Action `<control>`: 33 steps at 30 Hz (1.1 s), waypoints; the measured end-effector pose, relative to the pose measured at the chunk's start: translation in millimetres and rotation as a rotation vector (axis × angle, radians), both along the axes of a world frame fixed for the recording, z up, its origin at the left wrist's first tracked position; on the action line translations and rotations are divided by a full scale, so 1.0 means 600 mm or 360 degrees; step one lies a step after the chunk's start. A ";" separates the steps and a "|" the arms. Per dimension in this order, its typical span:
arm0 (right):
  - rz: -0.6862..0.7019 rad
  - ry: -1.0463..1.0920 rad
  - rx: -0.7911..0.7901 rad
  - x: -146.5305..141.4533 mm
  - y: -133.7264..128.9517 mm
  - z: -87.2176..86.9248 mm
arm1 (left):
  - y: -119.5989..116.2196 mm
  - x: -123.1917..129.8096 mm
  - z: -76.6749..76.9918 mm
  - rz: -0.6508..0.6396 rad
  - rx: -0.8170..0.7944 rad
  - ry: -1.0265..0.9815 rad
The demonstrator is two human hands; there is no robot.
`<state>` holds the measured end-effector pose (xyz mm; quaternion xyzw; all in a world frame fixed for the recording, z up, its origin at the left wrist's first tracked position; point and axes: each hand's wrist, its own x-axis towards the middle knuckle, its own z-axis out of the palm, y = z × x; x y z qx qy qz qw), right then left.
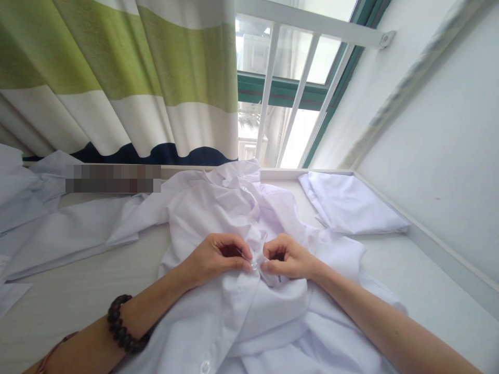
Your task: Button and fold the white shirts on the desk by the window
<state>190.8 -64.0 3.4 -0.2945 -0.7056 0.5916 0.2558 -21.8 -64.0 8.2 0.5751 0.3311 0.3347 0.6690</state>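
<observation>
A white button-up garment (202,208) lies spread over the pale surface, its collar toward the window and its front placket running down the middle. My left hand (224,254) pinches one edge of the placket between thumb and index finger, just left of a small clear button (254,266). On the other side of that button, my right hand (286,257) pinches the opposite edge of the fabric. The fingertips of both hands are close together. Another button (205,367) shows low on the placket. A dark beaded bracelet circles my left wrist.
A folded white cloth (351,202) rests at the right, beside the low rim and white wall. More white garments (78,234) lie at the left. Behind the surface hang a green and cream curtain (187,62) and a white railing (304,78) before a window.
</observation>
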 end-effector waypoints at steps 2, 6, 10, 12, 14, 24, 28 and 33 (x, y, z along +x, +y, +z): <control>-0.0035 0.0034 0.0016 -0.003 -0.001 0.000 | 0.003 0.000 -0.003 -0.0036 0.0003 -0.0001; -0.0154 0.0111 0.0043 -0.010 0.000 -0.004 | 0.009 0.001 -0.008 -0.0068 0.0042 -0.0002; -0.0211 0.0110 0.0068 -0.012 0.002 -0.007 | 0.009 0.003 -0.009 -0.0048 0.0135 0.0023; -0.0196 0.0095 0.0054 -0.011 0.001 -0.006 | 0.006 0.004 -0.008 -0.0021 0.0177 0.0044; -0.0170 0.0087 0.0040 -0.008 0.000 -0.004 | 0.003 0.005 -0.008 0.0007 0.0212 0.0063; -0.0114 -0.0025 0.0030 0.002 0.001 -0.008 | -0.004 0.007 -0.013 0.0017 0.0253 0.0067; -0.0149 0.0053 0.0088 -0.003 -0.001 -0.009 | -0.001 0.005 -0.014 0.0051 0.0245 0.0126; -0.0215 0.0108 0.0128 -0.010 -0.004 -0.010 | 0.004 0.000 -0.014 0.0032 0.0231 0.0225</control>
